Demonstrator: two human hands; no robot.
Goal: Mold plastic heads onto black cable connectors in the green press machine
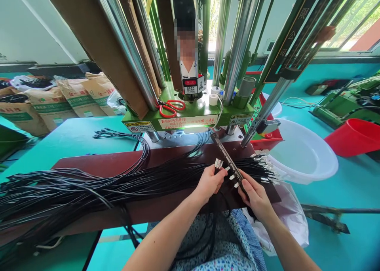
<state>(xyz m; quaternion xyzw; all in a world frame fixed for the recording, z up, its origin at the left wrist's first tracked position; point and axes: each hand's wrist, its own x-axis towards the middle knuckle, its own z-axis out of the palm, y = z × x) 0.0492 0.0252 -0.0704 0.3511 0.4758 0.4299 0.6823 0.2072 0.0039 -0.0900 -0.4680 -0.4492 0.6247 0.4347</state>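
My left hand (210,182) is closed around a few black cables whose pale connector ends (219,163) poke up above the fingers. One connector (227,169) in its fingertips points at a long dark metal bar (226,155). My right hand (254,194) grips the near end of this bar, which slants up and away to the left. A couple of connectors (233,177) sit along the bar's left edge near my right thumb. Below, black cables hang over my lap. A thick bundle of black cables (118,186) lies across the brown board behind my hands.
A green press (190,118) with steel columns stands just beyond the brown board (142,217). Red-handled scissors (171,108) lie on it. To the right are a white basin (305,152), a red bucket (356,138) and a white bag (289,215). Paper sacks (50,107) stand far left.
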